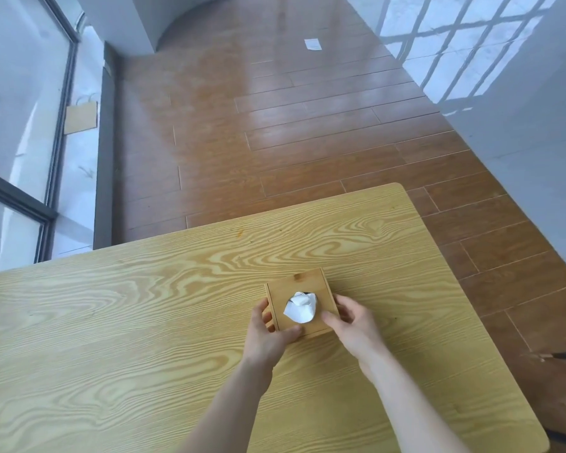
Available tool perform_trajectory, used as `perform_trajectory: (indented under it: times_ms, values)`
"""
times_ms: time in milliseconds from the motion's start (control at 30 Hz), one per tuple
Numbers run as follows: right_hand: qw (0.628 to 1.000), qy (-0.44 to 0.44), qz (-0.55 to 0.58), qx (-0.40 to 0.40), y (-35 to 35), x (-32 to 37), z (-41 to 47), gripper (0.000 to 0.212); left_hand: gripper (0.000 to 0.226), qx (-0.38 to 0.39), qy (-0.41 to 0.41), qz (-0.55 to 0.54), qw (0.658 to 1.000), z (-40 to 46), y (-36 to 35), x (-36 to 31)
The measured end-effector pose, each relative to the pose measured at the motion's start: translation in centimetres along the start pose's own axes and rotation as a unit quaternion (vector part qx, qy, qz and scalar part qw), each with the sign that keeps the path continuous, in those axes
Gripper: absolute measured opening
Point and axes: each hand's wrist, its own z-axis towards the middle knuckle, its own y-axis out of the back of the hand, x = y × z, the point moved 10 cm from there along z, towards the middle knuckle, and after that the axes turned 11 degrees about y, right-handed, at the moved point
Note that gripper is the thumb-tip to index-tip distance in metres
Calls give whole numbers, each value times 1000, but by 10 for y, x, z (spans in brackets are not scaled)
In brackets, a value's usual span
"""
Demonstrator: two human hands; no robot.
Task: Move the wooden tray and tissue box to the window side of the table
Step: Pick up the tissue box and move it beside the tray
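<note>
The wooden floor fills the upper half of the frame, and the window with its dark frame runs down the upper left. The bench takes the lower half — a pale top with strong grain, its left part lying toward the glass.

The tissue box stands upright on the bench, a little right of the centre of the frame and lower than the middle. It is a small wooden cube with a white tissue coming out of the hole in its top. The wooden tray is not in view.

The left hand is clamped on the box's left side, thumb on the near edge and fingers on the left wall. The right hand presses the right side, thumb on the top near the tissue. Whether the box is lifted from the bench, I cannot tell.

I judge the box to be stiff and light, with smooth walls that may slip a little — so the grip on two opposite walls, low and level, seems best. The tissue is soft and loose; it is better not to pull it.
</note>
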Motion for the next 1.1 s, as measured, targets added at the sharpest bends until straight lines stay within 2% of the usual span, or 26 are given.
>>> perform_trajectory:
  times_ms: [500,567,733,1100]
  values:
    - [999,21,-17,25,-53,38,-14,36,89,-13,-29,-14,999,-33,61,-28]
    - [995,75,-45,57,-127,89,-39,37,89,-27,-63,-60,996,-59,144,-33]
    - [994,76,-53,58,-150,97,-38,44,87,-46,-77,-59,994,-70,170,-43]
    - [986,114,-88,87,-368,156,-96,48,71,-79,-104,-109,985,-94,397,-36]
